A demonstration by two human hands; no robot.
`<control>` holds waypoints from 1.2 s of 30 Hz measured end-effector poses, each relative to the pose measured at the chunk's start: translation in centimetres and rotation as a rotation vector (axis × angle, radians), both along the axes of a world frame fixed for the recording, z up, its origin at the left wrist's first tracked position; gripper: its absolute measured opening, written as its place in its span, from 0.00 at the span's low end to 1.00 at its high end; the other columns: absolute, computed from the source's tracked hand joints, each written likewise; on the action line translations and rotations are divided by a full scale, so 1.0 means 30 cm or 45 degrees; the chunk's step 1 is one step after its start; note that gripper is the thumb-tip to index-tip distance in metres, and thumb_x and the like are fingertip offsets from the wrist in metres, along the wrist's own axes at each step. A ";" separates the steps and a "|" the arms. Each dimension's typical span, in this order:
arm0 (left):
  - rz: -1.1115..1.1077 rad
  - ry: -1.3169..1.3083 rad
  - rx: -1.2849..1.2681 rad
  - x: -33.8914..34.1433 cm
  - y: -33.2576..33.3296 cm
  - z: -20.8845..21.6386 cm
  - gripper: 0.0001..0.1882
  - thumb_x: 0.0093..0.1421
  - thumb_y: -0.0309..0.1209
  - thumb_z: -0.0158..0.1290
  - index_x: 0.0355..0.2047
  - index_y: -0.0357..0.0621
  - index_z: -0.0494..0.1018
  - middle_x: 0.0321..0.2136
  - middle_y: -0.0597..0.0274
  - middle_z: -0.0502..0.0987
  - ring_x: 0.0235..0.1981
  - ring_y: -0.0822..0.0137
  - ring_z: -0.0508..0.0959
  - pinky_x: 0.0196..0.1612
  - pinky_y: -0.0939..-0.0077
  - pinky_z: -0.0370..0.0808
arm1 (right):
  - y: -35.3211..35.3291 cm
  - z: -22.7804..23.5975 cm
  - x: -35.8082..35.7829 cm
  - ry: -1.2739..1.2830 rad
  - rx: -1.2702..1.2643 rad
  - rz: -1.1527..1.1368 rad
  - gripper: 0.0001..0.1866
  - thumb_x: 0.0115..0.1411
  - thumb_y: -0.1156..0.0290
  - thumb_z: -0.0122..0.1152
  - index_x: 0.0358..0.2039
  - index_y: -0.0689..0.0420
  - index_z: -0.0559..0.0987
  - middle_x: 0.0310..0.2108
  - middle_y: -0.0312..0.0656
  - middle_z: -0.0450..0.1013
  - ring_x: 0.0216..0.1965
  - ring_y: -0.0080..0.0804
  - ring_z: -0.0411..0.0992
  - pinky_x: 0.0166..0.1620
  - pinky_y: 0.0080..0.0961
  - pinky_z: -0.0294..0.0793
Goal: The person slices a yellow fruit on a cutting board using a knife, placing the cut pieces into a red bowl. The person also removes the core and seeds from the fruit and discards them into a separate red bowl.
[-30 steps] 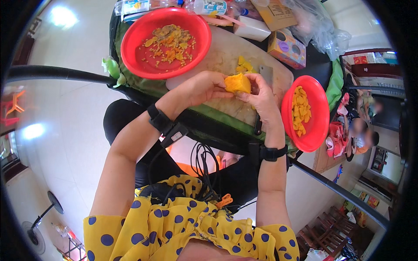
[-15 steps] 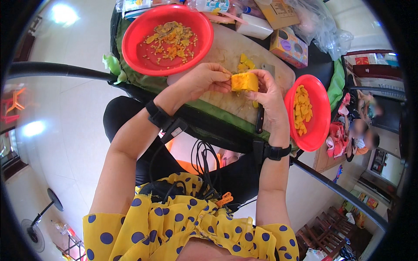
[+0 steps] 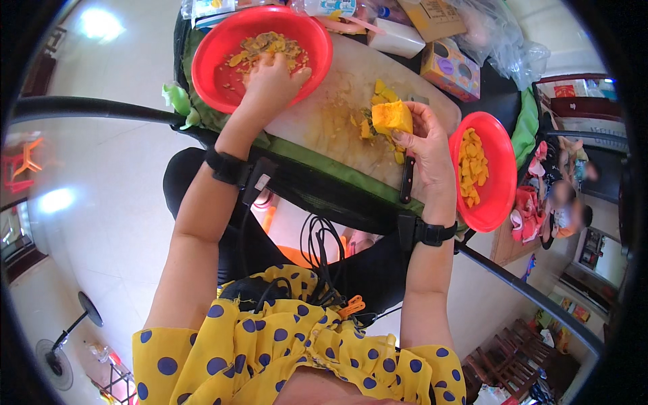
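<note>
Pumpkin chunk (image 3: pixel 391 119) now in right hand (image 3: pixel 432 145) only, fingers gripping it above cutting board (image 3: pixel 354 61). Left hand (image 3: pixel 271 88) has let go since a half-second back and shifted over to left red bowl (image 3: pixel 309 30), fingers down at the pulp and seeds (image 3: pixel 290 48); from where I stand, can't tell if they're closed on any. Knife (image 3: pixel 407 179), partly hidden, stays put beside right hand. Cut pieces (image 3: pixel 472 169) still in right red bowl (image 3: pixel 501 192).

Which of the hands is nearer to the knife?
Right. The right hand is beside the knife, holding a pumpkin chunk; the left hand is farther left, over the seed bowl.
</note>
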State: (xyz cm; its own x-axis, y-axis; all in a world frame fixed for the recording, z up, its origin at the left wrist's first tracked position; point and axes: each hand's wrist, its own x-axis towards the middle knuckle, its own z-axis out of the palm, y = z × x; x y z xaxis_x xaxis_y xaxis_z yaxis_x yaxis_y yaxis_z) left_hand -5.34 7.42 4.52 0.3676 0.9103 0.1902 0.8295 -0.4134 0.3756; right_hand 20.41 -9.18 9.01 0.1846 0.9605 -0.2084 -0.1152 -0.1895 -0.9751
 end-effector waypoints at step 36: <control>-0.636 -0.348 -0.180 0.137 -0.156 -0.057 0.11 0.61 0.33 0.51 0.43 0.46 0.76 0.38 0.48 0.79 0.41 0.46 0.79 0.43 0.54 0.77 | -0.013 0.007 0.031 -0.055 0.073 -0.085 0.28 0.52 0.75 0.73 0.53 0.61 0.72 0.47 0.39 0.74 0.50 0.27 0.72 0.55 0.24 0.70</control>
State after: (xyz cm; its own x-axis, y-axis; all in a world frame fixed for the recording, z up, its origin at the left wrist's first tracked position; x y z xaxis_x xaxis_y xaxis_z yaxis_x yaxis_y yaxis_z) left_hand -1.23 2.74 2.82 0.7135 0.6625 0.2281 0.4120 -0.6601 0.6281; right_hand 21.34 -9.55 9.22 0.2564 0.9557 -0.1443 -0.0834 -0.1269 -0.9884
